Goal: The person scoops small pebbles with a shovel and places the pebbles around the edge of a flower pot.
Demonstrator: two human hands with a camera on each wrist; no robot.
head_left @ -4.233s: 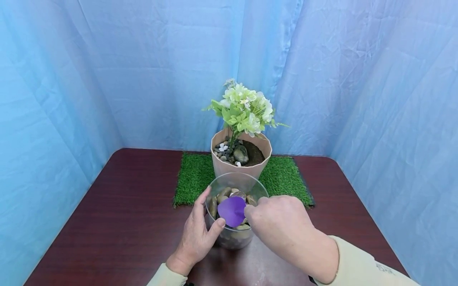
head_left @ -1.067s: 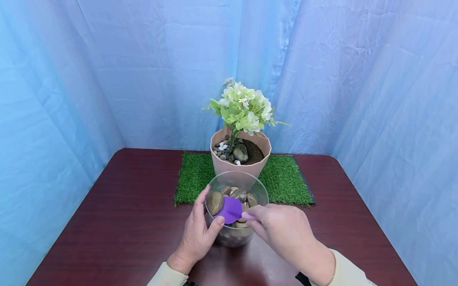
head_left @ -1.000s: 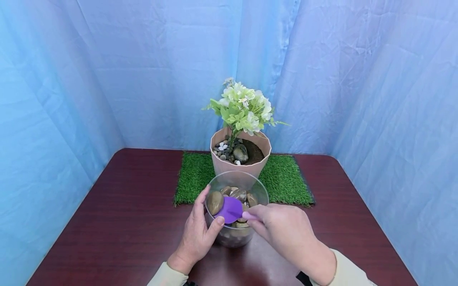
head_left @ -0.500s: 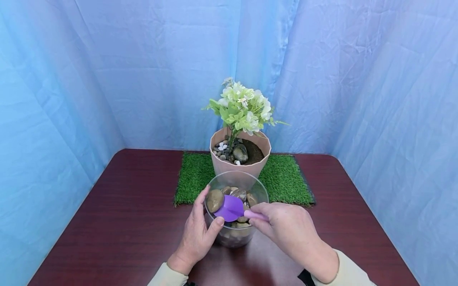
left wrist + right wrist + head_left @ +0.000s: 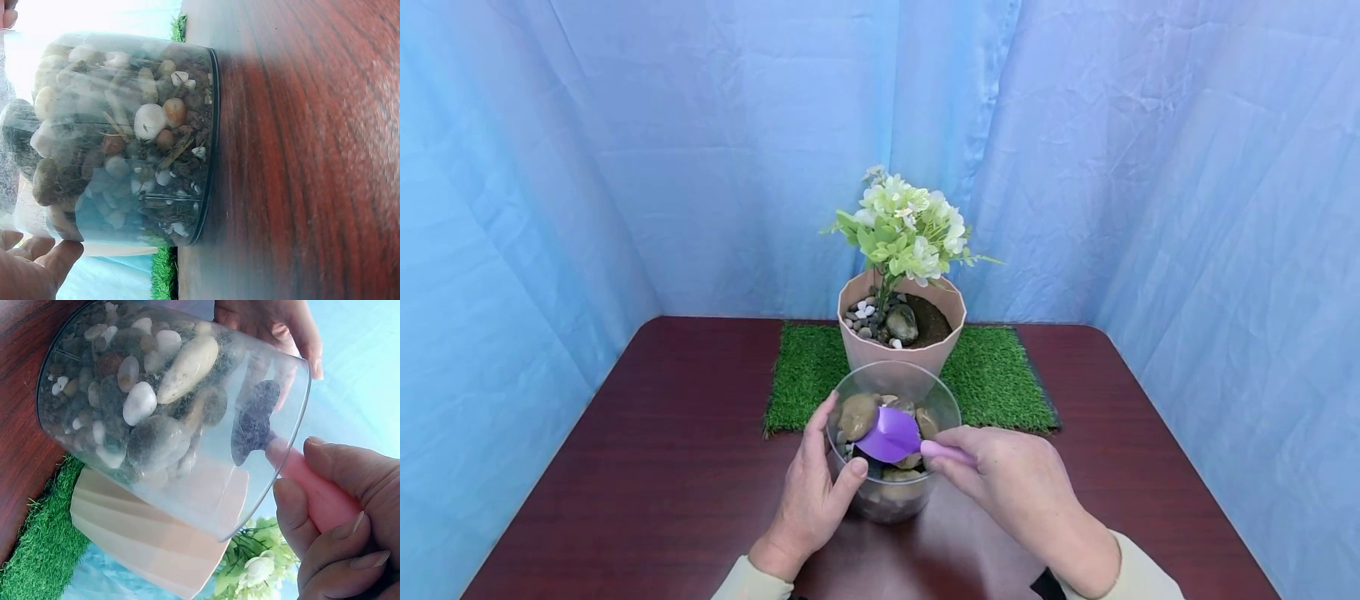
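A clear round container point(image 5: 891, 507) full of stones and pebbles stands on the table in front of the flowerpot. My left hand point(image 5: 808, 500) holds its left side, thumb at the near rim and fingers along the outer wall. With my right hand point(image 5: 1022, 487) I grip the pink handle of a small trowel point(image 5: 891, 435), reaching in from the right. Its purple blade is inside the container, below the rim, over the upper stones. A large brown stone point(image 5: 857, 417) lies against the blade's left edge. The right wrist view shows the trowel handle point(image 5: 315, 494) crossing the rim.
Behind the container, a peach faceted flowerpot point(image 5: 925, 360) sits on a green artificial grass mat point(image 5: 1000, 379). It holds soil, pebbles, a large dark stone and white-green flowers point(image 5: 910, 229). Blue curtains point(image 5: 760, 167) enclose the dark red wooden table point(image 5: 662, 467) on three sides.
The trowel blade has tilted and shifted right, and more of its handle shows. The brown stone, standing by the left wall a second ago, has moved inward beside the blade. My left hand stays put.
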